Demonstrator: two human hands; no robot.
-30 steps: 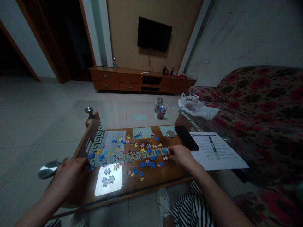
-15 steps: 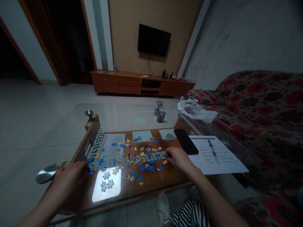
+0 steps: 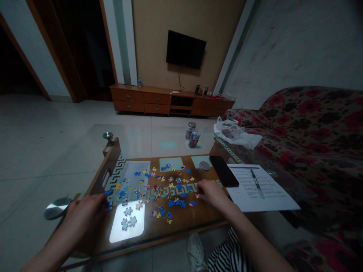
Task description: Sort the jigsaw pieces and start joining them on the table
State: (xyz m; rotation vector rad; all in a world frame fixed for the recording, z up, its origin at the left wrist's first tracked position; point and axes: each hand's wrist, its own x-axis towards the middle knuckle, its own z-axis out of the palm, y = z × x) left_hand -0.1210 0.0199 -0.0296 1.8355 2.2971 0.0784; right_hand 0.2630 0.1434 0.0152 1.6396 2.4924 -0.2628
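Note:
Several small jigsaw pieces [image 3: 159, 189], blue, pink and yellow, lie scattered over a glass-topped coffee table [image 3: 181, 221]. My left hand [image 3: 83, 215] rests at the table's left edge, fingers curled, its fingertips touching a blue piece [image 3: 109, 205]. My right hand [image 3: 211, 192] lies on the glass at the right end of the scatter, fingers bent down onto the pieces there; what they hold, if anything, is hidden. Three pale pieces [image 3: 128, 217] lie in a bright patch of light near the front edge.
A black phone [image 3: 224, 171], a round silver lid [image 3: 204, 165], and a printed sheet [image 3: 261, 189] with a pen [image 3: 254, 178] lie on the table's right side. A floral sofa [image 3: 312, 124] stands at right. Two jars [image 3: 193, 135] and a white bag [image 3: 236, 132] lie beyond.
My right hand has slid a little left along the pieces. My left hand has stayed at the table's left edge. The view has tilted slightly.

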